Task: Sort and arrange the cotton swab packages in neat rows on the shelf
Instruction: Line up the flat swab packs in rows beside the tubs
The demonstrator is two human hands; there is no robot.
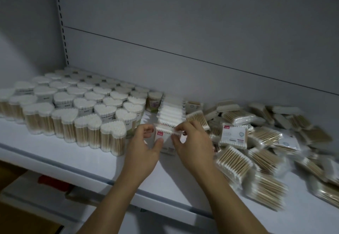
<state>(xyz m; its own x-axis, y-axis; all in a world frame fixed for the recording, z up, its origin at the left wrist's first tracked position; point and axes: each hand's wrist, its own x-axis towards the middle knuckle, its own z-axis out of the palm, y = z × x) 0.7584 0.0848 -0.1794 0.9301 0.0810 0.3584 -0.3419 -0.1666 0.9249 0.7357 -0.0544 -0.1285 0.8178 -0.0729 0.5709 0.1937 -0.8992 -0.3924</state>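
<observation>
So it all hinges on how the held package [166, 139] sits against the row of upright packs [171, 111] right behind it. It's held at the front end of that row, about mid-shelf [73, 153]. It stands on edge with its long axis running left to right, crosswise to the row, which heads straight back toward the rear wall.

The left hand [146, 147] is wrapped on the left end, with its fingers [147, 128] curled over the top corner and the thumb laid on the front face. The right hand [192, 142] is on the other end, where the top right corner is pinched between thumb and fingertips. Neither hand is really nearer, since the pack is bracketed by both. Whether it touches the pack behind can't be told because that spot is blurred.

Probably only a short push straight back is needed, with the face kept parallel to the ones behind. The loose pile [256, 142] is spread to the right, just beside the right wrist, so the next pack would likely be fetched by that hand. The heart-shaped tubs [82, 109] are already lined up on the left, near enough to the left hand to get bumped.
</observation>
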